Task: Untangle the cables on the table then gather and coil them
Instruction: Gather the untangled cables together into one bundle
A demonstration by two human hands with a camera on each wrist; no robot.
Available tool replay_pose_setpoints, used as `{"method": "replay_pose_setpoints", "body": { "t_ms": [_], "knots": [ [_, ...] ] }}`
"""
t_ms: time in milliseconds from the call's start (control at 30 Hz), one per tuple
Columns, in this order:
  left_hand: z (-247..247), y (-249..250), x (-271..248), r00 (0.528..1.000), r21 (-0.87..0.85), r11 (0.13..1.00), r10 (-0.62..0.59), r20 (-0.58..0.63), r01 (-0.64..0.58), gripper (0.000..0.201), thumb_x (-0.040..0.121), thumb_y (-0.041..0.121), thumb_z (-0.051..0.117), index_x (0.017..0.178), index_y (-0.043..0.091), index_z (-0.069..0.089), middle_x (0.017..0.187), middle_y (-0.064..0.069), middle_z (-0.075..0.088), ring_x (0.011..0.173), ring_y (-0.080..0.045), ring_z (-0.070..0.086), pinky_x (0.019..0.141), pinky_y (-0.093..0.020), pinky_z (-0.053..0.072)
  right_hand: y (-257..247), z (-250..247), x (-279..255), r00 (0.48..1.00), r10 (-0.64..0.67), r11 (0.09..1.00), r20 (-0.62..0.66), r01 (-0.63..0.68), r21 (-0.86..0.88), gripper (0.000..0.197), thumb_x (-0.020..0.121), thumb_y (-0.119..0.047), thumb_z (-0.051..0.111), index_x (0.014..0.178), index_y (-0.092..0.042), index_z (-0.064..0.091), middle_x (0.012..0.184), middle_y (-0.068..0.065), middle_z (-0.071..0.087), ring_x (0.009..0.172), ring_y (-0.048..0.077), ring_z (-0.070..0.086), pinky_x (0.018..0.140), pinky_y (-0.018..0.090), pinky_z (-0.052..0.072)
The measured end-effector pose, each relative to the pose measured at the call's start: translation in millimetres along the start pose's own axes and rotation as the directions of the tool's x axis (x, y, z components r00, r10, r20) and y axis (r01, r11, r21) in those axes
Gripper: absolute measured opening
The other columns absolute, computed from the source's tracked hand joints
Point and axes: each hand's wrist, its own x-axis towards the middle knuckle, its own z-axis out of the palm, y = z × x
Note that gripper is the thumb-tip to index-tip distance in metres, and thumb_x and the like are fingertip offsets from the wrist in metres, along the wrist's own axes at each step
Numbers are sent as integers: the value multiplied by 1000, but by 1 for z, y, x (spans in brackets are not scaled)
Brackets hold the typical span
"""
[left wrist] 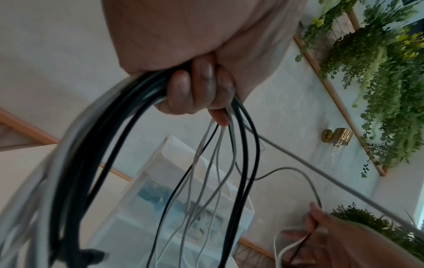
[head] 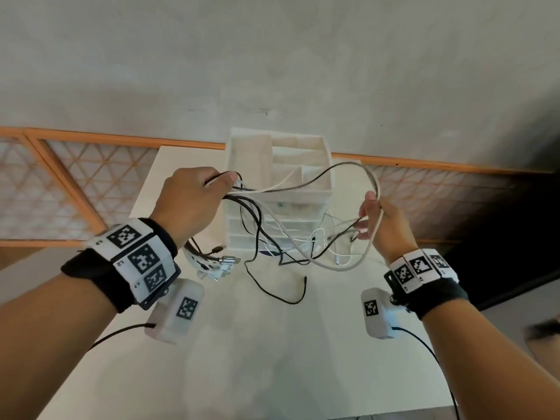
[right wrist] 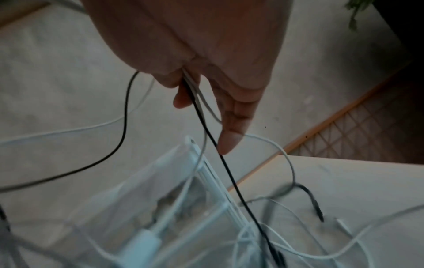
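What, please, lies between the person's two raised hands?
In the head view, a black cable and a white cable arch from the left hand to the right hand, passing before the white plastic drawer organiser.

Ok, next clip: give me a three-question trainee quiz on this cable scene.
1. True or false: the left hand grips a bundle of black and white cables.
2. What do the right hand fingers pinch? A) one plug B) a black and a white cable C) nothing
3. What white thing stands behind the tangle on the table?

Key: 1 true; 2 B; 3 the drawer organizer.
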Motion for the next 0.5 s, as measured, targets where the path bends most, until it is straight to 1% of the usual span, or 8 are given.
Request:
{"method": "replay_pose_setpoints", "body": {
  "t_ms": [67, 133, 267, 333, 367, 400, 433, 500],
  "knots": [
    [-1, 0, 1, 1000, 9, 1000, 7, -8, -7, 57, 94, 48, 55, 65, 0, 47, 55, -6, 39, 55, -24, 37, 58, -34, 31, -17, -4, 0, 996, -25, 978, -82, 41, 203, 33, 104, -44, 42, 86, -21, 57, 96, 11, 64, 77, 29, 68, 62, 41, 59],
    [0, 1, 1, 1000, 1, 1000, 9, -7, -9, 57, 93, 49, 56, 66, -1, 47, 55, -7, 39, 54, -24, 35, 58, -34, 30, -31, -9, -2, 978, -105, 964, -180, 145, 223, 31, 105, -42, 42, 91, -19, 58, 97, 8, 67, 71, 22, 69, 58, 33, 59],
    [-2, 5, -1, 1000, -73, 997, 16, -23, -18, 57, 93, 47, 58, 70, -4, 50, 56, -7, 36, 52, -19, 32, 56, -32, 27, -26, -17, 6, 899, -252, 968, -359, 231, -101, 40, 105, -45, 40, 96, -14, 63, 83, 0, 68, 69, 9, 66, 64, 23, 51],
    [-7, 11, 2, 1000, -188, 982, -1, -20, -2, 54, 93, 45, 59, 67, -2, 48, 51, 0, 33, 46, -15, 28, 52, -30, 24, -13, -22, 16, 906, -302, 921, -296, 198, -336, 27, 104, -34, 45, 107, -13, 61, 94, 7, 67, 82, 23, 65, 69, 29, 45],
    [-10, 15, 4, 1000, -261, 965, -19, -11, 15, 53, 93, 43, 60, 62, 3, 45, 48, 4, 31, 43, -14, 25, 51, -29, 22, -5, -22, 19, 951, -231, 896, -208, 125, -426, 21, 102, -24, 49, 118, -14, 58, 107, 11, 66, 95, 29, 64, 76, 33, 46],
    [-13, 18, 6, 999, -327, 944, -39, 1, 38, 52, 93, 42, 61, 58, 8, 42, 45, 7, 28, 42, -14, 23, 50, -29, 20, 3, -22, 20, 992, -91, 865, -89, 34, -501, 35, 96, -14, 54, 131, -18, 51, 122, 13, 61, 109, 34, 60, 86, 38, 48],
    [-15, 20, 8, 998, -370, 927, -56, 15, 57, 52, 93, 41, 62, 56, 11, 41, 44, 9, 27, 42, -14, 21, 49, -28, 19, 12, -20, 18, 999, 51, 833, 13, -35, -552, 56, 90, -5, 56, 142, -21, 42, 134, 15, 54, 121, 36, 54, 97, 44, 47],
    [-18, 24, 10, 997, -372, 925, -62, 53, 78, 54, 94, 41, 62, 51, 16, 39, 41, 11, 26, 41, -14, 20, 49, -28, 19, 12, -16, 10, 988, 137, 838, 73, -76, -540, 75, 83, 0, 56, 150, -25, 34, 147, 14, 44, 127, 34, 51, 105, 45, 44]
  ]
}}
